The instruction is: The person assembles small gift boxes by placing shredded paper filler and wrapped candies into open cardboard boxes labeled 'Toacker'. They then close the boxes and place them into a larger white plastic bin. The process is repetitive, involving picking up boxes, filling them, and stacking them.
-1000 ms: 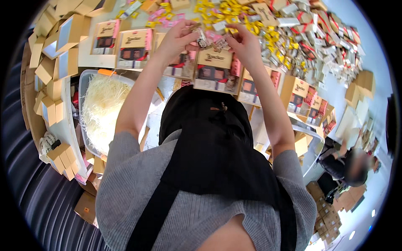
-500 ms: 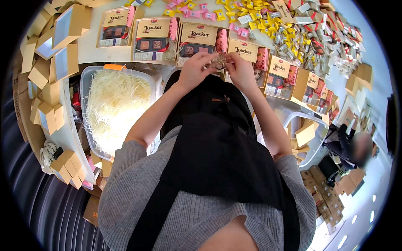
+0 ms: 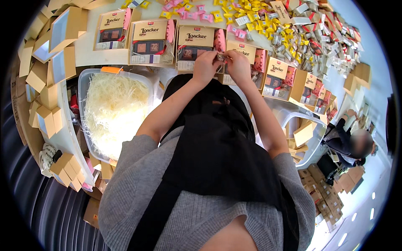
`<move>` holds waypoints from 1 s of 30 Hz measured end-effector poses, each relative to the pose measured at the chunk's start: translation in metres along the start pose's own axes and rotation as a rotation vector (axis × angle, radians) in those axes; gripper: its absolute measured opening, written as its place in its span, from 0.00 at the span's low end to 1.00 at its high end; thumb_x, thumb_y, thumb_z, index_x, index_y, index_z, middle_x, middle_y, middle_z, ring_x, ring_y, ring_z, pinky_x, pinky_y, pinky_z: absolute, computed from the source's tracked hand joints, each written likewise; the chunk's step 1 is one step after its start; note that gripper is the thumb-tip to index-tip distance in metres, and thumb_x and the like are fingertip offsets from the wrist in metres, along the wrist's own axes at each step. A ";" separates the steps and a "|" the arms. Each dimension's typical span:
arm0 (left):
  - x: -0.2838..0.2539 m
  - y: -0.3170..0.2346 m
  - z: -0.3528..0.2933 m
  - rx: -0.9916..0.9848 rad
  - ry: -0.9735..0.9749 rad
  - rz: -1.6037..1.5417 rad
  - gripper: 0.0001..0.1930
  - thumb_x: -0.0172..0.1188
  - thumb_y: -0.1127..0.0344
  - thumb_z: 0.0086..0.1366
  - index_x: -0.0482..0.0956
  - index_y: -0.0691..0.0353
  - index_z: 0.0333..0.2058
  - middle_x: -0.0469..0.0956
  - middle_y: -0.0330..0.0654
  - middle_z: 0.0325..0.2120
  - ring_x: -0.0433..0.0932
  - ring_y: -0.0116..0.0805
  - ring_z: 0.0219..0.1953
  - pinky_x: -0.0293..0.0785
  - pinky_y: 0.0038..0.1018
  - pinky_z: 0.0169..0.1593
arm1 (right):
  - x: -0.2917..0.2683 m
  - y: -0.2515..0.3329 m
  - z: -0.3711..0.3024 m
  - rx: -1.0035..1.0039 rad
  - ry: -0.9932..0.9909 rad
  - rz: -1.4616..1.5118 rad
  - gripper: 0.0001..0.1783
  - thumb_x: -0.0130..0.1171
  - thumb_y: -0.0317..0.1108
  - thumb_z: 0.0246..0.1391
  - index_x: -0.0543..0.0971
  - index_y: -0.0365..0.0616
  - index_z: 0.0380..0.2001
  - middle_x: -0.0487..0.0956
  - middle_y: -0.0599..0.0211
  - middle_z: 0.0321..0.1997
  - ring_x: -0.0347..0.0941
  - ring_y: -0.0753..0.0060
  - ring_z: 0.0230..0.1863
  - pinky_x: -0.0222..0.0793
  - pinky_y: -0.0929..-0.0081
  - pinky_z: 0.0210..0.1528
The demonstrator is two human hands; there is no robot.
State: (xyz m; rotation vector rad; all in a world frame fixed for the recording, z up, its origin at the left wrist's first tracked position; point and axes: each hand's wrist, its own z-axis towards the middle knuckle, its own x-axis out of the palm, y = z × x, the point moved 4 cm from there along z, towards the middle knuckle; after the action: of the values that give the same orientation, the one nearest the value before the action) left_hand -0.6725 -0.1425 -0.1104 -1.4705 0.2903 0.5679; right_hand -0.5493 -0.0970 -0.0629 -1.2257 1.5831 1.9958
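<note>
My left hand (image 3: 203,70) and my right hand (image 3: 238,69) meet at the near edge of the table. Fingertips of both pinch a small, crinkly, clear-wrapped packet (image 3: 220,57); its contents are too small to make out. Behind my left hand is an open kraft gift box (image 3: 181,66), holding a cream wafer packet (image 3: 197,35), a dark chocolate box (image 3: 188,52) and a pink patterned packet (image 3: 220,40). Another filled gift box (image 3: 247,51) lies partly hidden behind my right hand.
More filled gift boxes (image 3: 151,39) line the table edge. Yellow sweets (image 3: 261,26), pink sweets (image 3: 237,32) and silvery packets spread behind. A plastic bin of shredded paper (image 3: 115,111) stands below left, near stacked kraft boxes (image 3: 63,65). Another bin (image 3: 312,154) and a person (image 3: 345,140) are at right.
My hands have drawn closer together around the small packet, the left shifting right. The packet now shows less between my fingers. The person at right has shifted slightly.
</note>
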 end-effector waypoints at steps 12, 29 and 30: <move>0.006 -0.009 0.003 -0.120 0.064 0.183 0.22 0.64 0.72 0.48 0.74 0.66 0.44 0.75 0.50 0.39 0.74 0.51 0.41 0.72 0.39 0.43 | -0.001 -0.012 -0.014 -0.086 0.078 0.109 0.12 0.52 0.17 0.44 0.79 0.38 0.34 0.77 0.60 0.46 0.75 0.57 0.44 0.72 0.67 0.44; 0.019 -0.008 0.007 -0.109 0.174 0.337 0.19 0.63 0.71 0.50 0.69 0.68 0.40 0.72 0.53 0.35 0.73 0.54 0.40 0.73 0.40 0.42 | -0.059 -0.127 0.100 0.300 0.283 -0.416 0.13 0.58 0.37 0.47 0.79 0.37 0.30 0.80 0.49 0.34 0.77 0.51 0.37 0.73 0.59 0.39; 0.017 -0.013 0.011 -0.121 0.173 0.322 0.20 0.63 0.71 0.50 0.69 0.68 0.42 0.72 0.53 0.36 0.73 0.54 0.40 0.73 0.39 0.42 | -0.050 -0.140 0.110 0.289 0.335 -0.441 0.12 0.57 0.36 0.47 0.80 0.38 0.31 0.80 0.50 0.35 0.78 0.52 0.39 0.74 0.59 0.40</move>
State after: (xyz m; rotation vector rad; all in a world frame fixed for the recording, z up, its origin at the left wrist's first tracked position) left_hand -0.6528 -0.1287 -0.1074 -1.6050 0.6456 0.7269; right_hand -0.4701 0.0628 -0.1115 -1.6711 1.5044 1.2943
